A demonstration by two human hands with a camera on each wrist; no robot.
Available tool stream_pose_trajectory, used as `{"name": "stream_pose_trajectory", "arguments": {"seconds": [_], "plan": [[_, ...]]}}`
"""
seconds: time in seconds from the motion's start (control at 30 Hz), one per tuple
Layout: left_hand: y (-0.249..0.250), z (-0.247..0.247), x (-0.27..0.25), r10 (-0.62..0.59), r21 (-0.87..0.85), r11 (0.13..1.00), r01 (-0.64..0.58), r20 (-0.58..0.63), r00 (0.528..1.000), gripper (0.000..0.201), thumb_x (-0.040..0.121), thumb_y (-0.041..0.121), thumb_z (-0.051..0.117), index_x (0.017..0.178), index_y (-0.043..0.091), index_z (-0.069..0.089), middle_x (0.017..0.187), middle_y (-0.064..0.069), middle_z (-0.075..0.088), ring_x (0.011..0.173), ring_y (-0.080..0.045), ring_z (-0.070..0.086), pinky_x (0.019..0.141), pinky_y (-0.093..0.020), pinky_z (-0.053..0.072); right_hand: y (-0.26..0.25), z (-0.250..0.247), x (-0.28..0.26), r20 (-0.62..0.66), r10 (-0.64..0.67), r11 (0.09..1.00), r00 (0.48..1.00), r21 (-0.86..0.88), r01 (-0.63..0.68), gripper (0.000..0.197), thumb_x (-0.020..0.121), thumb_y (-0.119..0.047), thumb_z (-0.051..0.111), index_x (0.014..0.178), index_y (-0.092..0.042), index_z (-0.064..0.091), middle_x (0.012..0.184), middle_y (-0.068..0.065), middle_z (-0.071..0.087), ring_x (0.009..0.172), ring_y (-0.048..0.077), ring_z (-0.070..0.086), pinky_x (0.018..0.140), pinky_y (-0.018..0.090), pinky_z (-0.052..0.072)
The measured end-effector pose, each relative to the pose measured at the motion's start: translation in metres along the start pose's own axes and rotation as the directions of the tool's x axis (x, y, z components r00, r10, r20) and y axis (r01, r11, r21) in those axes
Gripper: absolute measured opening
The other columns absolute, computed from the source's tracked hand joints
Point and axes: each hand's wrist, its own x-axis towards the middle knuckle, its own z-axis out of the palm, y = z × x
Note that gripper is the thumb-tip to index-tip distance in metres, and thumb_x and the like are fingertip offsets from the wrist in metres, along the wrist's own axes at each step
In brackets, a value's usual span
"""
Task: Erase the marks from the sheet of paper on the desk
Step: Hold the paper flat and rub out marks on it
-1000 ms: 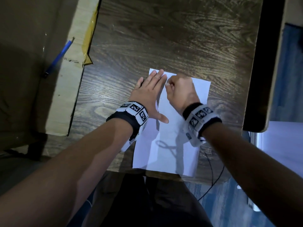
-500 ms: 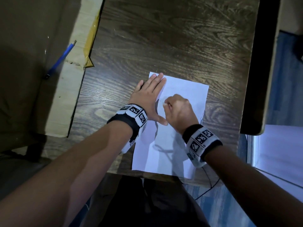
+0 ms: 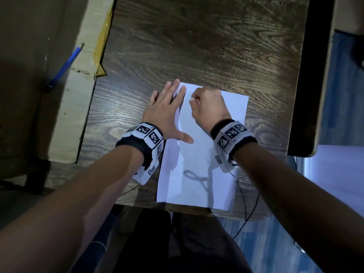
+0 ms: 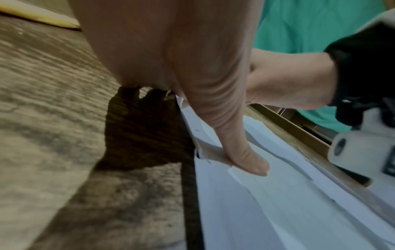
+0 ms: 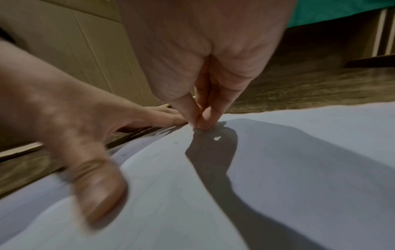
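A white sheet of paper (image 3: 199,174) lies on the dark wooden desk (image 3: 197,46), reaching its near edge. My left hand (image 3: 167,109) lies flat with straight fingers on the sheet's left edge, its thumb (image 4: 245,159) pressing the paper (image 4: 278,211). My right hand (image 3: 206,105) is curled at the sheet's far end, its fingertips (image 5: 200,121) pinching a small eraser (image 3: 192,99) against the paper (image 5: 278,186). The fingers hide most of the eraser. A tiny dark speck (image 3: 189,116) shows between the hands.
A blue pen (image 3: 63,69) lies on a cardboard sheet (image 3: 82,115) left of the desk. A dark-edged board (image 3: 307,95) stands along the right side. A black cable (image 3: 246,203) hangs past the desk's near edge. A white crumb (image 5: 217,138) lies by the fingertips.
My right hand slid toward me down the sheet, then back up to its far end. The left hand stayed flat on the left edge.
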Motion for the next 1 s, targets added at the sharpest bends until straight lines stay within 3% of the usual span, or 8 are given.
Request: {"name": "stream_pose_trajectory", "arguments": {"seconds": [0.17, 0.27, 0.37, 0.53, 0.7, 0.77, 0.87, 1.0], "plan": [[0.003, -0.004, 0.0, -0.025, 0.037, 0.999, 0.024, 0.012, 1.0, 0.15, 0.048, 0.088, 0.069, 0.157, 0.027, -0.014, 0.162, 0.006, -0.029, 0.15, -0.016, -0.023, 0.123, -0.047, -0.004, -0.006, 0.012, -0.048, 0.089, -0.037, 0.999, 0.995, -0.015, 0.038, 0.016, 0.093, -0.013, 0.05, 0.089, -0.002, 0.061, 0.093, 0.014, 0.059, 0.078, 0.034, 0.059, 0.07, 0.041, 0.05], [0.004, -0.005, 0.0, -0.033, 0.036, 0.999, 0.032, 0.016, 0.999, 0.152, 0.048, 0.089, 0.069, 0.157, 0.027, -0.015, 0.161, 0.006, -0.03, 0.15, -0.016, -0.024, 0.123, -0.046, -0.006, -0.01, 0.006, -0.021, 0.087, -0.064, 0.996, 0.994, -0.055, 0.069, 0.017, 0.094, -0.014, 0.05, 0.094, -0.002, 0.063, 0.098, 0.015, 0.061, 0.084, 0.034, 0.061, 0.073, 0.037, 0.048], [0.004, -0.004, -0.001, -0.032, 0.028, 0.999, 0.031, 0.022, 0.999, 0.152, 0.047, 0.09, 0.068, 0.157, 0.027, -0.017, 0.161, 0.006, -0.03, 0.149, -0.016, -0.025, 0.121, -0.046, -0.008, -0.01, 0.006, 0.005, 0.003, -0.005, 0.998, 1.0, -0.066, 0.005, 0.017, 0.095, -0.015, 0.05, 0.091, -0.005, 0.063, 0.097, 0.014, 0.063, 0.084, 0.033, 0.062, 0.068, 0.033, 0.045], [0.004, -0.004, -0.001, -0.03, 0.029, 0.999, 0.03, 0.009, 1.0, 0.153, 0.046, 0.088, 0.07, 0.158, 0.025, -0.013, 0.162, 0.003, -0.027, 0.15, -0.017, -0.024, 0.123, -0.047, -0.006, -0.015, 0.012, -0.037, 0.076, -0.001, 0.999, 0.997, -0.049, 0.005, 0.018, 0.094, -0.013, 0.048, 0.09, -0.002, 0.061, 0.096, 0.016, 0.059, 0.082, 0.033, 0.059, 0.072, 0.038, 0.048], [0.006, -0.006, 0.0, -0.044, 0.04, 0.998, 0.042, 0.046, 0.998, 0.153, 0.047, 0.09, 0.068, 0.157, 0.026, -0.017, 0.161, 0.005, -0.031, 0.149, -0.016, -0.027, 0.121, -0.046, -0.008, -0.019, 0.004, 0.015, -0.006, 0.048, 0.997, 0.999, -0.068, -0.048, 0.016, 0.094, -0.012, 0.05, 0.081, -0.009, 0.058, 0.089, 0.014, 0.063, 0.081, 0.031, 0.064, 0.064, 0.03, 0.042], [0.007, -0.007, -0.001, -0.045, 0.037, 0.998, 0.044, 0.04, 0.998, 0.153, 0.047, 0.09, 0.069, 0.157, 0.026, -0.017, 0.161, 0.005, -0.031, 0.149, -0.016, -0.025, 0.121, -0.046, -0.008, -0.019, 0.009, 0.0, -0.02, 0.061, 0.996, 0.998, -0.07, -0.062, 0.015, 0.094, -0.012, 0.049, 0.085, -0.007, 0.06, 0.093, 0.015, 0.062, 0.082, 0.031, 0.062, 0.064, 0.03, 0.041], [0.006, -0.007, -0.001, -0.042, 0.041, 0.998, 0.041, 0.026, 0.999, 0.152, 0.048, 0.087, 0.071, 0.157, 0.025, -0.014, 0.162, 0.004, -0.029, 0.15, -0.017, -0.024, 0.123, -0.047, -0.005, -0.016, 0.014, -0.038, 0.087, 0.001, 0.999, 0.996, -0.053, 0.004, 0.017, 0.094, -0.013, 0.048, 0.089, -0.004, 0.061, 0.095, 0.014, 0.058, 0.08, 0.031, 0.059, 0.067, 0.034, 0.045], [0.008, -0.008, -0.001, -0.048, 0.044, 0.998, 0.046, 0.052, 0.997, 0.151, 0.049, 0.089, 0.069, 0.156, 0.026, -0.018, 0.161, 0.004, -0.031, 0.149, -0.017, -0.025, 0.122, -0.047, -0.007, -0.009, 0.001, 0.004, 0.021, 0.033, 0.998, 0.999, -0.056, -0.032, 0.017, 0.093, -0.015, 0.049, 0.078, -0.009, 0.055, 0.086, 0.014, 0.061, 0.077, 0.033, 0.06, 0.064, 0.032, 0.044]]}}
